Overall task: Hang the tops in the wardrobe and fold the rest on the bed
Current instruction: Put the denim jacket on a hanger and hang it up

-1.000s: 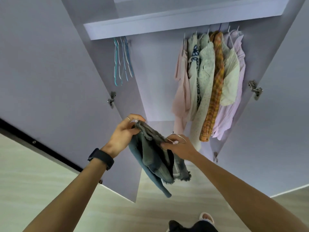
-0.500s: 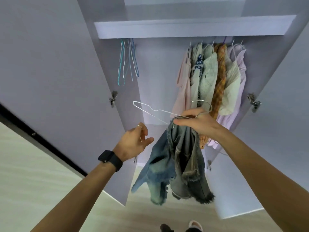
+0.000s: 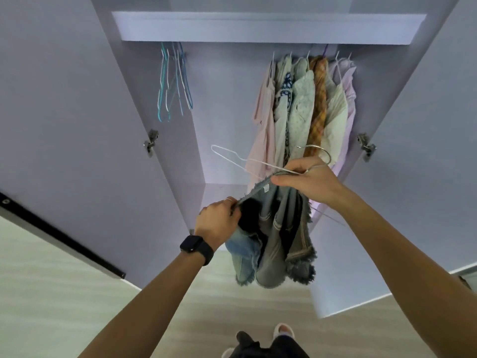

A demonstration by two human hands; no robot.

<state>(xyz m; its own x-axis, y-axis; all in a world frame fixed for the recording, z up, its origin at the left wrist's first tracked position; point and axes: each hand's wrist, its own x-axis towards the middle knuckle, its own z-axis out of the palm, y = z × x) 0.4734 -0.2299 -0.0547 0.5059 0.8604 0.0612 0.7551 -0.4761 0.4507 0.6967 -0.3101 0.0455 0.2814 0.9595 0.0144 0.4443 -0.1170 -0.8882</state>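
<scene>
Denim garment (image 3: 281,236): we record the left grip (image 3: 216,223), free a moment ago, now pinching its edge; right grip (image 3: 307,182) clasps wire hanger (image 3: 263,164) and fabric. Hanging pending.

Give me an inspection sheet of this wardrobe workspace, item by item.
Surface: pale floor; no bed in view.
Job's things: denim garment held against a white wire hanger; tops hang inside at the right.
Clutter: spare hangers hang bare at the left.
Grippers: left hand grips the denim's edge; right hand pinches the hanger's neck.
Cables: nothing seen.
Surroundings: wardrobe doors open; shelf above the hung clothes.
</scene>
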